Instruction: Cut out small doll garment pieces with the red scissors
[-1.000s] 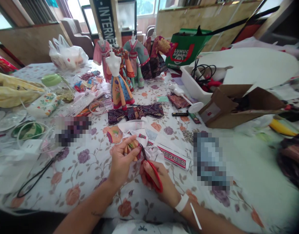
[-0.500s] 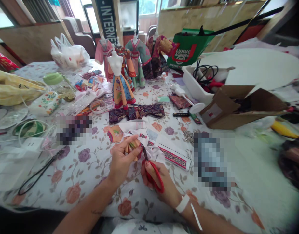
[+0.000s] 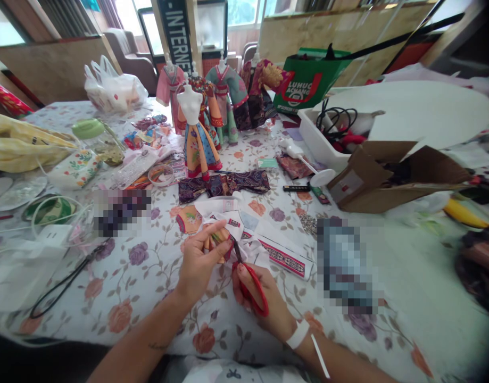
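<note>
Miniature dress forms in embroidered costumes stand in a row at top centre on a floral tablecloth. To their right, a green tote bag rises behind a white plastic bin of black cables, with an open cardboard box at right. A white plastic bag sits upper left, behind a green-lidded glass jar.

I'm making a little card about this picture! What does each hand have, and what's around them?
Left hand: pinches a small patterned cloth
Right hand: holds red scissors, tips at the cloth
Right wrist: white band
Next to the hands: woven trim strip
Farther ahead: paisley cloth, doll dress on a white stand
Underneath: floral tablecloth
</note>
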A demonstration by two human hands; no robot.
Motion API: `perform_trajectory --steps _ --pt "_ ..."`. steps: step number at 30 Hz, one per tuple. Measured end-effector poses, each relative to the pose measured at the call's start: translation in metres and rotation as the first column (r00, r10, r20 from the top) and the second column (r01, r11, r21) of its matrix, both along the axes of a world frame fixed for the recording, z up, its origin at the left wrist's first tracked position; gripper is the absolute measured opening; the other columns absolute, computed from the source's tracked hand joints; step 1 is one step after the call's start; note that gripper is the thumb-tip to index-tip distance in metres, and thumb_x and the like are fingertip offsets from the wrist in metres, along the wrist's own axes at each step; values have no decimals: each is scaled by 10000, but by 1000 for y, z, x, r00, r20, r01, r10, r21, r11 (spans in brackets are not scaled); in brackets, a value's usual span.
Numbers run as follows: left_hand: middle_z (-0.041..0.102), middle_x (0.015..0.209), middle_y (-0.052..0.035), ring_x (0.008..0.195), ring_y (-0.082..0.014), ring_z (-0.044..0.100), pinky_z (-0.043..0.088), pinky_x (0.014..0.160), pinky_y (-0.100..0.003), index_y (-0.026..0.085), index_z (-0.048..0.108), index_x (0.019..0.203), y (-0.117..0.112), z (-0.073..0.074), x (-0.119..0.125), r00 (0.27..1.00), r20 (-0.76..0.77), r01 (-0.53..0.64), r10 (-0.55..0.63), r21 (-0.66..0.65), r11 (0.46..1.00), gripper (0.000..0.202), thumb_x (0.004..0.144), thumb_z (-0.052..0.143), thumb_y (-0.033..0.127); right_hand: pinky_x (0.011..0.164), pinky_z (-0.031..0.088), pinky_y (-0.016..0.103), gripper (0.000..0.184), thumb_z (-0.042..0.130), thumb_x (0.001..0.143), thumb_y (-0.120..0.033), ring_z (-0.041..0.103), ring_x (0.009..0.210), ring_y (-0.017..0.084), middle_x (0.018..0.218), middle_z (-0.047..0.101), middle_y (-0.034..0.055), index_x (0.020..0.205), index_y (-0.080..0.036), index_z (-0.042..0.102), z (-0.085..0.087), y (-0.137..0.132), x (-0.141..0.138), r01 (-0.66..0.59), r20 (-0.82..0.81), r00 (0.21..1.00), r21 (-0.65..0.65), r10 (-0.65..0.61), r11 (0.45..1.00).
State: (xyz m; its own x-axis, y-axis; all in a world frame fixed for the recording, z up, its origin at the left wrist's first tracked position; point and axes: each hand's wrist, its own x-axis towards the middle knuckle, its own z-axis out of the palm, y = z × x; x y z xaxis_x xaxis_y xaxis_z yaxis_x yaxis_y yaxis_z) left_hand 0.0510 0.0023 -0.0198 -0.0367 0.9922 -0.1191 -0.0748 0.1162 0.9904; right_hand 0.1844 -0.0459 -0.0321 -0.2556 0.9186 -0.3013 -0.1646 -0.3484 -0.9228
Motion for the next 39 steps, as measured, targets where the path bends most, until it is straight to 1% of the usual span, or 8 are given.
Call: perform_trajectory --steps 5,10,13,19,25,29,35,39 --pt "554 693 26 549 -73 430 360 503 -177 219 671 1142 0 0 0 1000 -11 -7 7 8 1000 449 709 737 320 378 196 210 526 511 822 -625 309 355 55 428 446 -42 552 -177 459 0 0 -1 11 -9 1000 -6 -11 1000" --pt "449 609 50 520 -64 358 334 477 -166 220 672 1141 0 -1 0 1000 -9 -8 8 4 1000 452 705 741 317 376 205 207 518 513 831 -607 307 353 57 421 437 -45 548 -177 459 0 0 -1 17 -1 1000 1 -17 1000" --pt "422 604 56 520 -60 334 324 473 -157 232 670 1142 0 -1 0 1000 12 2 -2 -4 1000 443 713 737 320 379 214 208 535 516 817 -627 310 360 60 416 429 -44 533 -177 460 1 0 -1 14 16 1000 8 -15 1000" --pt "453 631 49 534 -56 354 343 490 -150 246 672 1136 -1 0 1 1000 27 8 -8 -3 1000 423 722 733 311 375 212 207 537 525 797 -649 303 358 59 415 424 -50 543 -181 461 1 -1 -1 21 19 1000 -12 -21 1000" --pt "357 571 69 500 -49 339 341 470 -141 246 684 1118 -1 1 2 998 55 0 1 -5 1000 412 714 741 300 375 205 206 535 513 808 -646 311 362 58 423 431 -47 551 -180 457 -1 -1 -1 22 19 1000 -8 -22 1000" --pt "382 594 66 509 -48 367 356 486 -143 249 675 1129 -2 0 2 998 58 8 -8 -7 1000 414 723 736 303 377 207 206 553 513 797 -661 313 364 58 415 416 -49 535 -178 453 0 0 -1 23 42 999 -14 -23 1000" --pt "347 576 73 497 -40 367 347 480 -134 263 682 1114 -2 -1 2 999 44 -1 1 -1 1000 397 724 739 308 380 210 203 547 513 805 -651 319 370 58 421 429 -46 541 -174 463 -2 -2 -1 33 49 998 -18 -32 999" --pt "344 552 80 478 -33 400 357 484 -130 261 686 1105 -2 0 3 999 46 -10 10 1 1000 389 721 740 291 378 204 202 549 505 813 -648 312 369 57 419 412 -51 540 -174 460 -3 -2 -2 37 41 999 -23 -36 999"
